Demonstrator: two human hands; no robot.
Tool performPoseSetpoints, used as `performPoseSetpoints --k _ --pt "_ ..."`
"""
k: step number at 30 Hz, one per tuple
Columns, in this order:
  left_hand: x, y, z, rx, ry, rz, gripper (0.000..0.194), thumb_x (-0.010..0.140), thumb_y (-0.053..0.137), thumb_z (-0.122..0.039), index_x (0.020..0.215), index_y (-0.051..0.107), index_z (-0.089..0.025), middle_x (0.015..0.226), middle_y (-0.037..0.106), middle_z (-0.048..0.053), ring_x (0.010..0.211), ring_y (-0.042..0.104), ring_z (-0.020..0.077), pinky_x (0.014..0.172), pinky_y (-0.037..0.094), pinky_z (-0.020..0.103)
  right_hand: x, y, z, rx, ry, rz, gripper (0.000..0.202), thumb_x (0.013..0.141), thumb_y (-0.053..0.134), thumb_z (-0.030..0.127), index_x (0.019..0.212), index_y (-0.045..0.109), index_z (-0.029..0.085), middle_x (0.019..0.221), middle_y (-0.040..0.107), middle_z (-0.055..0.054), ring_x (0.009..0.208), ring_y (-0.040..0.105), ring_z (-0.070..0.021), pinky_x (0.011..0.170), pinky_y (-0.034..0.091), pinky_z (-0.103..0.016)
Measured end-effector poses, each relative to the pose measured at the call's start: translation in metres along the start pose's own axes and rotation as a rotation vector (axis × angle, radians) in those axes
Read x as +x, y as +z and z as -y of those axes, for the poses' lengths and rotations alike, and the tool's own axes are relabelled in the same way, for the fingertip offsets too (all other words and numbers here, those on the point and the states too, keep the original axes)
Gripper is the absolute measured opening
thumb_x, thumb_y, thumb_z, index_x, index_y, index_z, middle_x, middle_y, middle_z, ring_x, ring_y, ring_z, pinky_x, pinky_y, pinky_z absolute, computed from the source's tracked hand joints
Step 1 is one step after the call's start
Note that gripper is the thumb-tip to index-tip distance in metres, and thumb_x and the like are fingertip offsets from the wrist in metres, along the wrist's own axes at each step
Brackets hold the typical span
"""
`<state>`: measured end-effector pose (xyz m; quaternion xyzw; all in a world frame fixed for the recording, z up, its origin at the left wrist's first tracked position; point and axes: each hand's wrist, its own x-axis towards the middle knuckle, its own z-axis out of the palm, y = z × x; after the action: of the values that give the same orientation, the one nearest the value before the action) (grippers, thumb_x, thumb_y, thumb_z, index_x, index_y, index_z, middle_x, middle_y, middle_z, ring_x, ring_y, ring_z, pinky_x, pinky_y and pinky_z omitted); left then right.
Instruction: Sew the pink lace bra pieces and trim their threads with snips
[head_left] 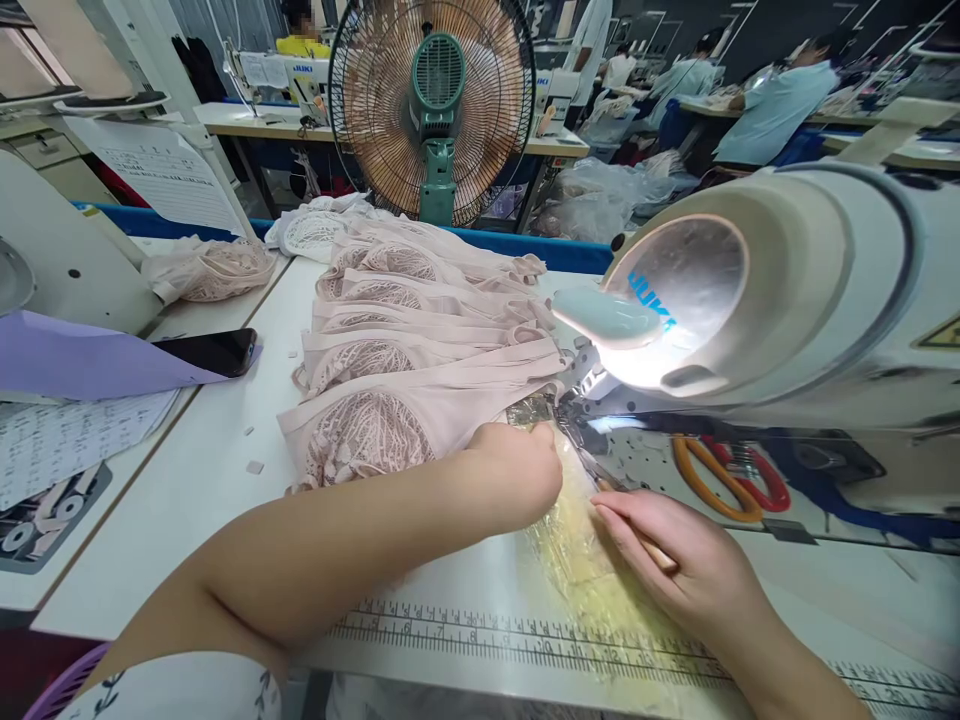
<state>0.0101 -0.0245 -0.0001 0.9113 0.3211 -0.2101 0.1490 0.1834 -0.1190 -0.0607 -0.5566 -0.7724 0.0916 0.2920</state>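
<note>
My left hand (pixel 521 475) is closed beside the needle area of a white sewing machine (pixel 795 290), its fingers curled and whatever they pinch hidden. It touches the near edge of a pale pink lace bra (pixel 375 425), the front one in an overlapping row of bras. In my right hand (pixel 675 555) is a slim tool with a wooden handle (pixel 654 550), perhaps an awl; its thin end points toward the presser foot (pixel 574 405). Yellowish clear plastic film (pixel 581 560) covers the table below both hands.
Orange-and-red-handled scissors (pixel 720 480) lie under the machine arm. A printed ruler (pixel 480 635) runs along the front edge. To the left are a phone (pixel 214 350) and a purple sheet (pixel 90 355). A large fan (pixel 439 110) stands behind the table; other people sit beyond.
</note>
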Motion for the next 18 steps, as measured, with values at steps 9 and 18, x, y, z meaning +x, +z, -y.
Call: performPoseSetpoints --k 9,18 --pt "0.001 0.005 0.001 0.004 0.002 -0.025 0.05 0.078 0.063 -0.018 0.128 0.06 -0.026 0.147 0.038 0.015 0.098 0.058 0.0298 0.062 0.048 0.033 -0.018 -0.007 0.007 0.106 -0.111 -0.077 0.017 0.086 0.055 0.015 0.095 0.063 0.026 0.076 0.067 -0.003 0.066 0.063 -0.0187 0.058 0.049 -0.029" --pt "0.0 0.002 0.0 -0.016 0.052 -0.016 0.057 0.062 0.069 -0.008 0.117 0.068 -0.024 0.136 0.048 0.016 0.095 0.056 0.0295 0.062 0.048 0.035 -0.037 -0.003 0.014 0.345 0.287 -0.287 0.009 0.086 0.061 0.029 0.085 0.069 0.024 0.07 0.061 -0.003 0.063 0.056 -0.018 0.063 0.049 -0.033"
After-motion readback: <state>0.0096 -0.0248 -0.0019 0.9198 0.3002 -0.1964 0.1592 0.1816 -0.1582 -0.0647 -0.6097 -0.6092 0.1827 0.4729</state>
